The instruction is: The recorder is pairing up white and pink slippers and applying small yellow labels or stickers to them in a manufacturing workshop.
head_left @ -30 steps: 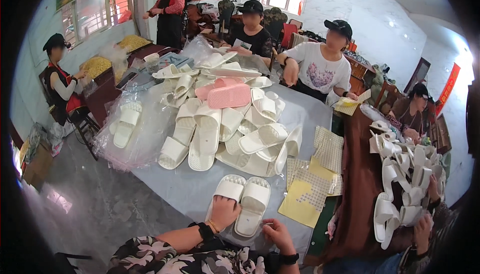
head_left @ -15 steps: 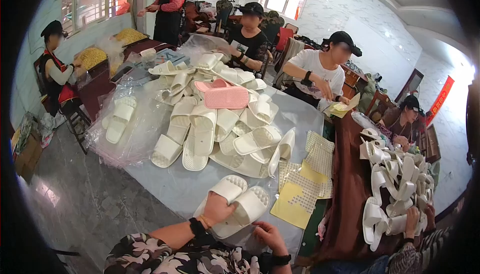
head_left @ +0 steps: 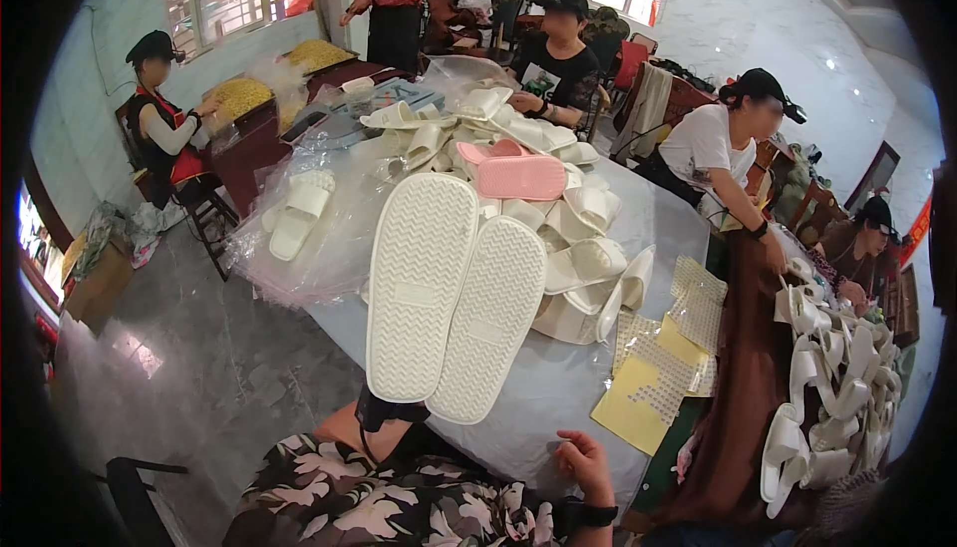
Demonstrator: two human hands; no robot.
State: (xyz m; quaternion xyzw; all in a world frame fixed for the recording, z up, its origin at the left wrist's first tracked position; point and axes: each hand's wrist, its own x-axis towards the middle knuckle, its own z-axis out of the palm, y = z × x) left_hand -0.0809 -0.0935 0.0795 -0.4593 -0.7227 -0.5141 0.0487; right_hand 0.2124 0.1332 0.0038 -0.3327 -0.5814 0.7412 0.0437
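this is a workshop, with white slippers [head_left: 586, 266] heaped on a table [head_left: 670, 216] and people [head_left: 554, 60] working around it.

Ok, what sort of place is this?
Likely a small slipper workshop: a heap of mostly white slippers lies on the table, with clear plastic wrapping to its left and sheets of what look like small stickers to its right.

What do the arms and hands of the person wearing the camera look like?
The patterned left sleeve has big pale and greyish leafy shapes on black, and stops before the wrist. There's a black wristband by the right hand, which has no glove. The left hand is hidden.
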